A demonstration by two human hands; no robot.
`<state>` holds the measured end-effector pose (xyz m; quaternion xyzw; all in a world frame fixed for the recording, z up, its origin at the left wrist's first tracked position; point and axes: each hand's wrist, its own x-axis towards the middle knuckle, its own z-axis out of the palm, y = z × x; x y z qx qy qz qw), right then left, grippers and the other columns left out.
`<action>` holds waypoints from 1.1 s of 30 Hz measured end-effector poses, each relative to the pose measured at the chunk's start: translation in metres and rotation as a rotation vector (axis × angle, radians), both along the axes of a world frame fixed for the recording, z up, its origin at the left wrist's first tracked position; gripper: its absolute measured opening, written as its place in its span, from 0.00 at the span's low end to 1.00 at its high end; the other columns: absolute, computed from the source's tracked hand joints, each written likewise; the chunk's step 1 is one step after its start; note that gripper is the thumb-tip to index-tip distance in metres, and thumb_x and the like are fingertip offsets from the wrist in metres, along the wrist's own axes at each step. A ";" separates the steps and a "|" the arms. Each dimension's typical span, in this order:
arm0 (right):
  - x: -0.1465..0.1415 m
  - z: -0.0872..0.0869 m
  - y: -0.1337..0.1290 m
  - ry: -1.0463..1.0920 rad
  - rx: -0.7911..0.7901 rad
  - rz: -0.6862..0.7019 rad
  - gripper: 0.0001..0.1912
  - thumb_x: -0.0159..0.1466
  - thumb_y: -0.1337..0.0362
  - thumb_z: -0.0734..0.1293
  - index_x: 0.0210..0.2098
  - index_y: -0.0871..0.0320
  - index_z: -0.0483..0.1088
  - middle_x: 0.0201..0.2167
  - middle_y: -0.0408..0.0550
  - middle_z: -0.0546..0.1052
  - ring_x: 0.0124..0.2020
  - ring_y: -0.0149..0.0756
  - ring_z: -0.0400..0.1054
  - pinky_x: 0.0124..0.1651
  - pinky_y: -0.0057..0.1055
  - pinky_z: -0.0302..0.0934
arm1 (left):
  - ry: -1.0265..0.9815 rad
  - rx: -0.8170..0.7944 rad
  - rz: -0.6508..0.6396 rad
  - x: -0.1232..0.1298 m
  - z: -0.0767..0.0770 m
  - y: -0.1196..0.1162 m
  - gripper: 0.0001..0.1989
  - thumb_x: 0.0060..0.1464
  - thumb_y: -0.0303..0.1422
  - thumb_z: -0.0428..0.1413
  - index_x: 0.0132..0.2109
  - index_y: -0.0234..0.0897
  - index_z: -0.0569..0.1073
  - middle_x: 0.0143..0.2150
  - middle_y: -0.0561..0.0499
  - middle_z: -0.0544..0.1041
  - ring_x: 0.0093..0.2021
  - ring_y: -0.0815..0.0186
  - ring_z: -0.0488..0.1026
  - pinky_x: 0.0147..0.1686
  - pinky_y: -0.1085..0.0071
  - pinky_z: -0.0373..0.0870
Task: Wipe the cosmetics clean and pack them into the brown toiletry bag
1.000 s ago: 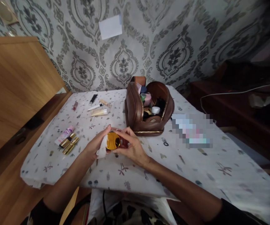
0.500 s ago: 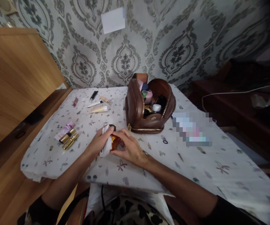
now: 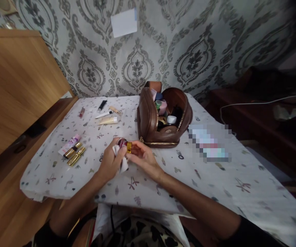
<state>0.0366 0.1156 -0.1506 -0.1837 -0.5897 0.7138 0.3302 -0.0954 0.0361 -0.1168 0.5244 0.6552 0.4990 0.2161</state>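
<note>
My left hand (image 3: 111, 159) is wrapped round a small dark red container (image 3: 122, 143) with a gold end (image 3: 129, 147), and a white cloth (image 3: 123, 165) is bunched under its fingers. The fingertips of my right hand (image 3: 146, 160) close on the gold end. Just beyond my hands stands a brown bag (image 3: 148, 118), unzipped, with a white-lidded jar (image 3: 171, 119) and other items inside. Two gold tubes (image 3: 76, 156) lie to the left beside a pink and white tube (image 3: 72, 142).
Farther back on the patterned cloth (image 3: 137, 202) lie a cream tube (image 3: 108, 120), a white pen-like tube (image 3: 103, 114), a black tube (image 3: 102, 105) and a small pink tube (image 3: 81, 112). A blurred-out object (image 3: 209, 142) lies right of the bag.
The container has turned in my hands, so its dark red side and gold end now show. My left hand has shifted its grip and the white cloth is bunched lower.
</note>
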 end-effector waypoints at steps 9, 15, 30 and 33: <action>-0.003 0.004 0.002 0.034 -0.347 0.118 0.26 0.60 0.39 0.68 0.31 0.58 0.72 0.28 0.45 0.78 0.31 0.34 0.72 0.36 0.30 0.68 | 0.381 0.063 -0.068 -0.007 -0.010 -0.003 0.35 0.47 0.54 0.63 0.57 0.40 0.67 0.51 0.42 0.75 0.51 0.53 0.74 0.51 0.61 0.70; -0.002 0.003 0.002 -0.093 -0.521 0.345 0.34 0.66 0.35 0.57 0.28 0.59 0.72 0.17 0.42 0.73 0.18 0.30 0.66 0.24 0.26 0.63 | 0.383 0.012 -0.142 -0.016 -0.001 -0.006 0.30 0.48 0.56 0.61 0.49 0.39 0.71 0.34 0.51 0.77 0.32 0.62 0.74 0.37 0.68 0.69; -0.002 -0.005 0.004 0.130 -0.663 0.417 0.29 0.57 0.41 0.73 0.40 0.62 0.75 0.30 0.48 0.81 0.27 0.29 0.74 0.33 0.25 0.66 | -0.058 0.099 0.199 0.002 -0.006 0.001 0.32 0.60 0.61 0.41 0.32 0.37 0.70 0.21 0.55 0.66 0.24 0.67 0.63 0.27 0.71 0.62; 0.000 -0.001 0.006 0.166 -0.537 0.318 0.26 0.53 0.49 0.78 0.42 0.57 0.73 0.34 0.45 0.80 0.30 0.30 0.74 0.32 0.24 0.64 | -0.159 -0.007 0.305 0.002 -0.003 0.004 0.30 0.58 0.61 0.45 0.27 0.38 0.67 0.20 0.55 0.65 0.25 0.67 0.64 0.28 0.71 0.64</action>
